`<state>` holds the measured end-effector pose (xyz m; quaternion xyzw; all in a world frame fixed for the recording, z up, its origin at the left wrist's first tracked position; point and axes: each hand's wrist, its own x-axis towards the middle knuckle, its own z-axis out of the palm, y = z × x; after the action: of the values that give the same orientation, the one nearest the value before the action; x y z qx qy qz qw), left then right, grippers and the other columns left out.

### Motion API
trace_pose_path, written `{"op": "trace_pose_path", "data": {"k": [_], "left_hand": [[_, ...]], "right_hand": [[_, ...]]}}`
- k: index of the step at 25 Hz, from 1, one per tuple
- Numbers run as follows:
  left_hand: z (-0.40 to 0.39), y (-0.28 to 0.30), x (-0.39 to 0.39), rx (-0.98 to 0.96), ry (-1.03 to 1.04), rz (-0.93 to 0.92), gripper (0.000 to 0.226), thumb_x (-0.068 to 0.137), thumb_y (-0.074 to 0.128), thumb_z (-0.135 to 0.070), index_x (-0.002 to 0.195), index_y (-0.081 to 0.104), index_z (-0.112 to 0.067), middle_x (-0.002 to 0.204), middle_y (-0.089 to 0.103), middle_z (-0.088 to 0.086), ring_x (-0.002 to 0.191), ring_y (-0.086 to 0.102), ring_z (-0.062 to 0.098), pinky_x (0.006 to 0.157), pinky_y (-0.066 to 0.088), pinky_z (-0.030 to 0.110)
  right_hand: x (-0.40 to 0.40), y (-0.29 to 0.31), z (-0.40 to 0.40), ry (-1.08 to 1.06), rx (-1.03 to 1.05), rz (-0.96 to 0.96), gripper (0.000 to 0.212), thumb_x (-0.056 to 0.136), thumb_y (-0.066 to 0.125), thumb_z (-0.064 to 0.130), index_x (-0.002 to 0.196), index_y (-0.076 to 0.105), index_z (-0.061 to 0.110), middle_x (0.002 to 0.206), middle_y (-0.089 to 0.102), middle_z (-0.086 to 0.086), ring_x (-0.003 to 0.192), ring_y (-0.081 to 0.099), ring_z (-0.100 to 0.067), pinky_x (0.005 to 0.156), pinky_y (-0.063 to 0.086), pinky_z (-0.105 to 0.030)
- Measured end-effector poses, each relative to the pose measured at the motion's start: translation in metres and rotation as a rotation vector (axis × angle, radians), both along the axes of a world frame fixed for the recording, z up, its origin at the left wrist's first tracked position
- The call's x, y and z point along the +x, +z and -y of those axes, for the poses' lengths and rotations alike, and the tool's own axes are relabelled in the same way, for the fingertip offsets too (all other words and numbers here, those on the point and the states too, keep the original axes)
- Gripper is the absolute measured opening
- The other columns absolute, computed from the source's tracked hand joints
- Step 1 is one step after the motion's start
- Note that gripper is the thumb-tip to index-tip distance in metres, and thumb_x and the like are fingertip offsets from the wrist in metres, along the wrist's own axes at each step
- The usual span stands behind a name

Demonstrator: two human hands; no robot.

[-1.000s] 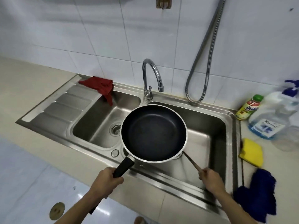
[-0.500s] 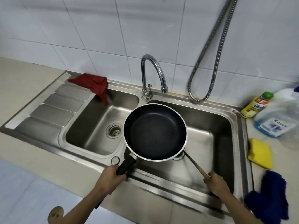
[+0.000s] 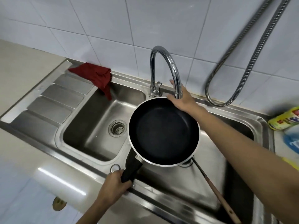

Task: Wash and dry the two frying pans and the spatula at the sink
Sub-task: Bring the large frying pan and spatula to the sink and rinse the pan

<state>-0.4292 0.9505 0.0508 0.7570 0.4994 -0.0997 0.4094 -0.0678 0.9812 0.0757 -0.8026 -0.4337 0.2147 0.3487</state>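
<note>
The frying pan (image 3: pixel 164 132) I held was round and shallow, black and matte inside with a thin bright metal rim, and it showed no food or suds that I could make out. My left hand (image 3: pixel 114 185) was curled tight round its black handle, holding the pan level in the air over the divider between the two basins of the sink (image 3: pixel 48 109), with most of it hanging over the right basin. The spatula (image 3: pixel 215 189) lay in that right basin below the pan, its dark shaft running under the pan's edge and its wooden handle leaning up toward the sink's near rim.

The pan's far rim sat just under the spout of the faucet (image 3: pixel 168 70), very near it. The left basin lay open to the pan's left, with its drain showing. A red cloth (image 3: pixel 97 76) hung over that basin's far corner (well apart from the pan).

My right hand (image 3: pixel 182 97) had let go of the spatula it was gripping half a second before and had reached across over the pan to the faucet. Its fingers were stretched out behind the spout, near the lever; whether they touched anything I could not tell. The pan itself had hardly shifted.
</note>
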Motion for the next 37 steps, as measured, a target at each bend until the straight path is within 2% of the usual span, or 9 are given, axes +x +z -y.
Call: {"op": "trace_pose_path", "data": {"k": [7, 15, 17, 20, 22, 24, 26, 30, 37], "left_hand": [[-0.009, 0.002, -0.003, -0.032, -0.029, 0.007, 0.027, 0.076, 0.067, -0.009, 0.058, 0.051, -0.022, 0.043, 0.046, -0.007, 0.038, 0.049, 0.001, 0.041, 0.033, 0.014], [-0.019, -0.002, -0.013, -0.055, -0.011, 0.033, 0.029, 0.074, 0.067, -0.01, 0.056, 0.047, -0.021, 0.04, 0.046, -0.009, 0.037, 0.045, 0.003, 0.041, 0.03, 0.014], [-0.019, -0.003, -0.013, -0.063, -0.012, 0.04, 0.028, 0.074, 0.067, -0.01, 0.057, 0.048, -0.02, 0.039, 0.046, -0.009, 0.035, 0.044, 0.004, 0.04, 0.029, 0.014], [-0.017, -0.001, -0.013, -0.079, 0.003, 0.056, 0.029, 0.076, 0.066, -0.007, 0.057, 0.049, -0.02, 0.039, 0.046, -0.008, 0.032, 0.043, 0.004, 0.036, 0.028, 0.014], [-0.016, 0.0, -0.013, -0.088, -0.001, 0.065, 0.026, 0.076, 0.066, -0.007, 0.059, 0.051, -0.02, 0.046, 0.048, -0.007, 0.032, 0.043, 0.004, 0.035, 0.029, 0.015], [-0.016, -0.002, -0.015, -0.093, -0.002, 0.064, 0.02, 0.077, 0.066, -0.008, 0.064, 0.054, -0.016, 0.052, 0.049, -0.003, 0.033, 0.043, 0.005, 0.035, 0.03, 0.017], [-0.017, -0.005, -0.016, -0.09, -0.019, 0.057, 0.011, 0.078, 0.066, -0.011, 0.071, 0.057, -0.013, 0.057, 0.053, 0.0, 0.036, 0.046, 0.006, 0.037, 0.033, 0.019], [-0.022, -0.011, -0.016, -0.082, -0.022, 0.037, 0.009, 0.077, 0.066, -0.014, 0.077, 0.057, -0.011, 0.061, 0.058, 0.003, 0.041, 0.049, 0.009, 0.037, 0.034, 0.02], [-0.021, -0.019, -0.014, -0.028, -0.047, 0.005, 0.013, 0.077, 0.066, -0.017, 0.08, 0.056, -0.009, 0.066, 0.058, 0.002, 0.051, 0.053, 0.011, 0.041, 0.034, 0.016]], "right_hand": [[0.0, 0.008, -0.045, 0.164, -0.042, -0.094, 0.037, 0.099, 0.04, 0.007, 0.134, 0.05, 0.005, 0.133, 0.054, -0.019, 0.125, 0.049, -0.032, 0.099, 0.035, -0.023], [-0.003, 0.011, -0.034, 0.4, -0.126, -0.125, 0.038, 0.094, 0.042, -0.005, 0.122, 0.062, 0.008, 0.128, 0.06, -0.017, 0.113, 0.057, -0.011, 0.102, 0.039, -0.021], [0.002, 0.001, -0.007, 0.271, -0.003, -0.184, 0.032, 0.092, 0.048, -0.002, 0.119, 0.063, 0.006, 0.124, 0.062, -0.016, 0.112, 0.06, -0.012, 0.106, 0.04, -0.026], [-0.005, -0.017, 0.065, -0.233, 0.117, 0.152, 0.024, 0.093, 0.049, 0.0, 0.11, 0.065, 0.006, 0.113, 0.061, -0.012, 0.107, 0.056, -0.025, 0.096, 0.034, -0.019], [-0.028, -0.027, 0.123, -0.549, 0.177, 0.129, 0.019, 0.095, 0.047, 0.004, 0.109, 0.06, 0.004, 0.109, 0.056, -0.014, 0.098, 0.052, -0.02, 0.088, 0.034, -0.017], [-0.06, -0.046, 0.166, -0.692, 0.059, -0.005, 0.017, 0.097, 0.05, 0.019, 0.103, 0.055, 0.004, 0.103, 0.055, -0.012, 0.091, 0.052, -0.021, 0.084, 0.042, -0.033], [-0.1, -0.065, 0.191, -0.665, -0.051, -0.277, 0.027, 0.097, 0.049, 0.034, 0.088, 0.054, 0.009, 0.085, 0.057, -0.005, 0.078, 0.053, -0.023, 0.075, 0.046, -0.038], [-0.162, -0.075, 0.193, -0.532, 0.008, -0.702, 0.032, 0.101, 0.04, 0.029, 0.075, 0.046, 0.012, 0.065, 0.044, -0.005, 0.053, 0.038, -0.012, 0.045, 0.033, -0.018], [-0.185, -0.099, 0.179, -0.701, 0.221, -0.716, 0.029, 0.103, 0.037, 0.026, 0.077, 0.04, 0.014, 0.063, 0.035, -0.004, 0.056, 0.032, -0.014, 0.049, 0.029, -0.025]]}}
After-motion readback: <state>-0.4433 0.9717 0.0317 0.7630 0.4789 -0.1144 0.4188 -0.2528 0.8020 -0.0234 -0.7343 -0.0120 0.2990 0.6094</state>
